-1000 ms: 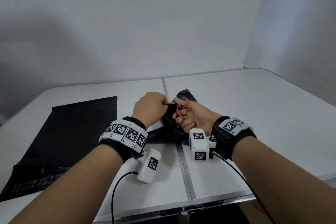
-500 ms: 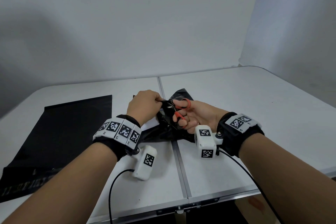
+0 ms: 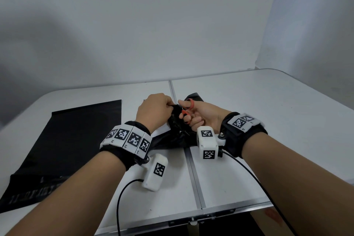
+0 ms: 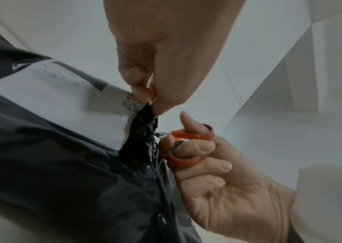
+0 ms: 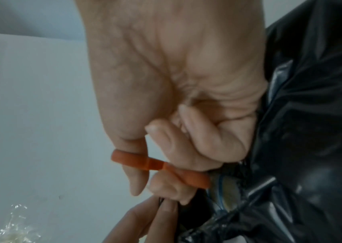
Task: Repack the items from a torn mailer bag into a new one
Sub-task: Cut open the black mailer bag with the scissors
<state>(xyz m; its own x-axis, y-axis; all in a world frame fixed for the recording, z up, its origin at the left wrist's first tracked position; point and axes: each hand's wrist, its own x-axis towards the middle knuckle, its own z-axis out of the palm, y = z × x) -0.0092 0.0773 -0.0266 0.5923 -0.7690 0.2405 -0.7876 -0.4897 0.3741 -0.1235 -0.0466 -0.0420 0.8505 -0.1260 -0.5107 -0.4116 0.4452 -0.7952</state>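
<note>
The torn black mailer bag (image 3: 173,136) lies crumpled at the table's middle, with a white shipping label (image 4: 61,105) stuck on it. My left hand (image 3: 155,110) pinches the bag's bunched top edge (image 4: 145,113) and holds it up. My right hand (image 3: 199,115) grips orange-handled scissors (image 3: 188,109), thumb and fingers through the loops (image 4: 188,148), right against the bunched plastic. The blades are hidden in the folds (image 5: 224,185). A new flat black mailer bag (image 3: 63,145) lies at the left of the table.
The white folding table (image 3: 268,120) has a seam down its middle and a metal front edge close to me. Cables run from both wrist cameras toward me. White walls stand behind and to the right.
Both hands stayed together at the torn bag. The scissor loops have shifted slightly in the right hand while the left hand keeps pinching the bag's top.
</note>
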